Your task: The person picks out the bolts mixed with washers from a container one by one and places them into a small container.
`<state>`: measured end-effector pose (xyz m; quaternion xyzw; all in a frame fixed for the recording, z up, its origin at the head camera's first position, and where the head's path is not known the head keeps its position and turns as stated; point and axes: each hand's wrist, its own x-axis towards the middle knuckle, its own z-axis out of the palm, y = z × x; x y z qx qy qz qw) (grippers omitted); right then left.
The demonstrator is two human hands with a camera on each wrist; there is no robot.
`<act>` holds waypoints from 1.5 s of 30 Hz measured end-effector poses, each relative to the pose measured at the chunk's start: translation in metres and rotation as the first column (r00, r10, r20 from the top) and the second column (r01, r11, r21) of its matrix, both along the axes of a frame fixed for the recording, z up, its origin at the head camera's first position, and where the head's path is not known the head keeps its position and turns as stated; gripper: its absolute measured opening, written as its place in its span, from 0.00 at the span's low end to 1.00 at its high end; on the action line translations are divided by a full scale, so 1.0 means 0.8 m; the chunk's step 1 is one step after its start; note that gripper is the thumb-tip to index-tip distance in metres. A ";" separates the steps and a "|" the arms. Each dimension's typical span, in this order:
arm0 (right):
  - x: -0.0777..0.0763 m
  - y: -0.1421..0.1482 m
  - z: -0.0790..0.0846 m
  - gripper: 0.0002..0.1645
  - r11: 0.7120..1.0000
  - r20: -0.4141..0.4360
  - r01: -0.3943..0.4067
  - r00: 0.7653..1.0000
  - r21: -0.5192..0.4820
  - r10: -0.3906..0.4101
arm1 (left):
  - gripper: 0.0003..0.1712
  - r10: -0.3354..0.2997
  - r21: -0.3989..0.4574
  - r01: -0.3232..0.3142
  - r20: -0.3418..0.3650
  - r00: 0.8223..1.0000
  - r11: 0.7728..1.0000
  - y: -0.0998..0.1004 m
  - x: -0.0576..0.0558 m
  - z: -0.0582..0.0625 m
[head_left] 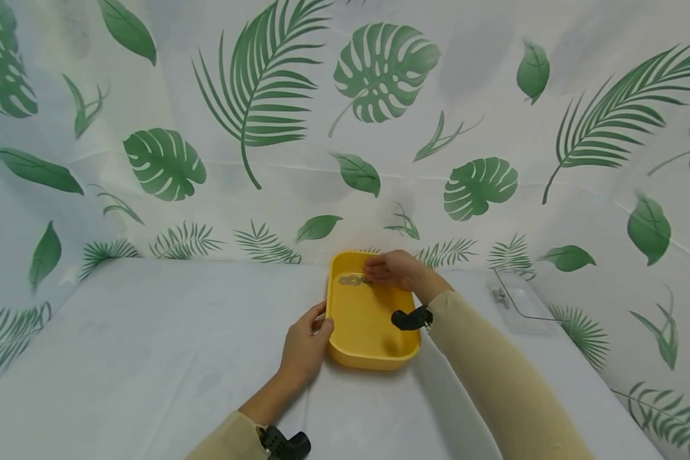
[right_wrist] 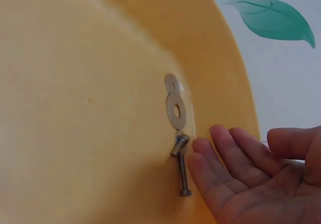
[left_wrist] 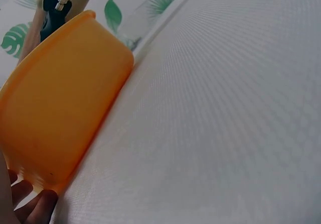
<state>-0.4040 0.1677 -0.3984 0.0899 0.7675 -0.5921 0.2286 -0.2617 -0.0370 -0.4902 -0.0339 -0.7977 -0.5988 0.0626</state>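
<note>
Against the outer left wall of a yellow plastic bin (head_left: 374, 364), my left hand (head_left: 306, 342) rests with fingers and thumb outside it. In the left wrist view its fingertips (left_wrist: 44, 204) touch low on the bin's wall. My right hand (head_left: 399, 271) reaches over the far end inside the bin, fingers loosely extended and holding nothing. Beside those fingers, in the right wrist view, lie two flat washers (right_wrist: 176, 112) in a row and two metal bolts (right_wrist: 185, 179), one slanting across the other's end. Another pale round piece is partly hidden under the bolts.
A clear plastic tray (head_left: 529, 322) with small metal pieces (head_left: 500, 296) stands to the right on the white-covered table (head_left: 207, 358). A leaf-printed cloth (head_left: 299, 191) hangs right behind the bin. My right forearm crosses the bin's right side.
</note>
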 end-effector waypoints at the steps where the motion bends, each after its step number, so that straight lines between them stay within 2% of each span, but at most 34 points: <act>1: 0.000 -0.001 -0.001 0.23 1.000 0.000 0.002 1.000 0.006 -0.002 | 0.26 0.000 -0.001 0.000 0.003 1.000 1.000 0.000 0.000 0.000; 9: 0.001 -0.006 -0.012 0.23 0.998 -0.004 -0.039 0.999 0.054 0.039 | 0.26 -0.001 0.010 0.001 0.007 1.000 1.000 0.001 0.001 0.000; 17: 0.005 -0.007 -0.018 0.22 0.999 -0.060 0.009 0.998 0.036 -0.006 | 0.27 -0.010 0.017 0.010 0.016 1.000 1.000 0.004 0.002 -0.001; 23: 0.006 -0.008 -0.014 0.22 0.993 -0.111 0.066 0.992 0.097 -0.055 | 0.27 -0.018 0.016 0.018 0.003 1.000 1.000 0.004 0.001 0.000; 29: 0.008 -0.009 -0.016 0.22 0.991 -0.097 -0.004 0.995 0.132 0.017 | 0.27 -0.020 0.017 0.019 0.011 1.000 1.000 0.004 0.002 0.004; 37: 0.007 -0.014 -0.024 0.22 0.991 -0.056 -0.072 0.995 0.116 0.078 | 0.27 -0.008 0.000 0.008 0.004 1.000 1.000 0.003 0.000 0.004; 45: 0.011 -0.023 -0.031 0.19 0.983 -0.067 -0.124 0.989 0.139 0.134 | 0.27 -0.014 -0.005 0.014 0.007 1.000 1.000 0.000 0.000 0.001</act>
